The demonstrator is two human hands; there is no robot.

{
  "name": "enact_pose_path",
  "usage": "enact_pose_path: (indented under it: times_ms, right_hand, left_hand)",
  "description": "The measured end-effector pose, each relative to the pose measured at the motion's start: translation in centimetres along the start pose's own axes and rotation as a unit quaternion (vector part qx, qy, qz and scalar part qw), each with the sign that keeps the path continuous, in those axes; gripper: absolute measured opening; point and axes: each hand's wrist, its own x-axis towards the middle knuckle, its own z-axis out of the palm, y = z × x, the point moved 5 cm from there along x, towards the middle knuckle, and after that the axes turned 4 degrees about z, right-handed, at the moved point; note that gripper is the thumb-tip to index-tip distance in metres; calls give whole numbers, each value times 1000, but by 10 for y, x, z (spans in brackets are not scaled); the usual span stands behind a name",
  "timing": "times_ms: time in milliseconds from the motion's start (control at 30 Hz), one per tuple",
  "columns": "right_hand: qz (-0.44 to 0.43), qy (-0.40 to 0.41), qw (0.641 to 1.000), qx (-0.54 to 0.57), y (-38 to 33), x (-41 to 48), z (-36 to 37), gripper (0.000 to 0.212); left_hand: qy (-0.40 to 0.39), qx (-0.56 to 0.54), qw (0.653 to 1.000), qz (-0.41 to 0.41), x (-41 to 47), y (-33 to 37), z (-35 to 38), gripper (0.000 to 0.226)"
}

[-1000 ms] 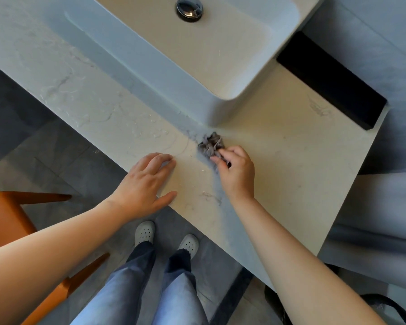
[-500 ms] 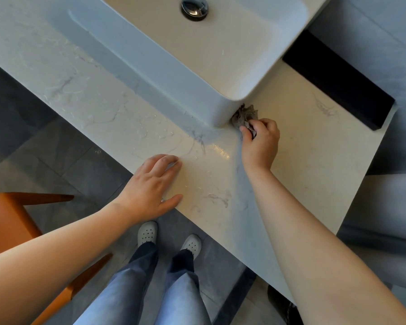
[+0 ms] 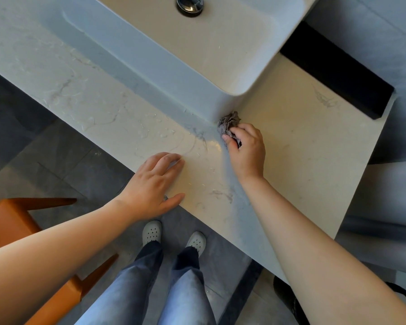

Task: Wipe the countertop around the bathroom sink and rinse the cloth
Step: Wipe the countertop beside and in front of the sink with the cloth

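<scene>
Pale, grey-veined stone makes up the long countertop [image 3: 302, 141], which runs diagonally across the view and carries glossy streaks and droplets in front of the basin. On it stands a white rectangular ceramic vessel sink [image 3: 150, 66] with rounded corners. Dark grey floor tiles [image 3: 45, 160] lie below the counter's front edge. The person's legs in faded blue jeans [image 3: 127, 294] stand there. A black rectangular block [image 3: 338, 71] lies along the far right of the counter, behind the sink. At the lower left is part of an orange chair [image 3: 7, 219] with tapered wooden legs.

The left hand [image 3: 154, 186] rests flat on the counter's front edge, its fingers straight and close together, the thumb spread wide, holding nothing. The right hand [image 3: 247, 151] lies further in, its fingers curled round a small crumpled grey cloth [image 3: 227, 124]. The cloth sits on the countertop, pressed against the base of the sink's near right corner, and sticks out beyond the fingertips.

A pair of white perforated clogs [image 3: 152, 232] shows beneath the jeans' hems. A round chrome drain plug [image 3: 189, 5] sits in the sink's floor at the top of the view.
</scene>
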Motion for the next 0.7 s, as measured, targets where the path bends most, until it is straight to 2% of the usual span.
enact_pose_path:
  times_ms: [267,467,700]
  right_hand:
    - [-26,1,1000,0,-13,-8,5,16]
    - [-108,-58,992,-5,-23,-9,2,17]
    - [50,89,993,58,15,-52,-75,10]
  left_hand:
    - [-10,5,1000,9,0,-1,-1,75]
    - [-22,15,999,18,0,-1,-3,76]
    - [-26,12,1000,-3,1,6,-7,79]
